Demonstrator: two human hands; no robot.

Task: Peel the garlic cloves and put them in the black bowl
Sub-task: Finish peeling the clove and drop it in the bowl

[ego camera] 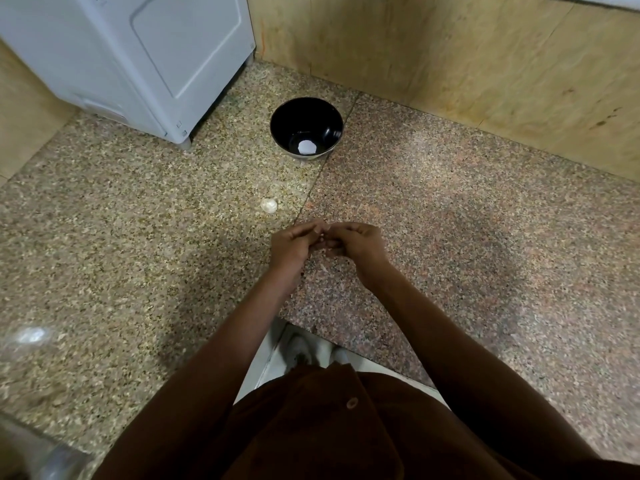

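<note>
Left hand (294,242) and right hand (356,242) pinch together around a garlic clove (333,251); better to strip skin gently before reaching the black bowl (306,128).

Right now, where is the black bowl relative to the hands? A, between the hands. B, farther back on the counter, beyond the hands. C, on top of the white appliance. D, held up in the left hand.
B: the black bowl sits on the granite counter beyond both hands, near the wall.
</note>
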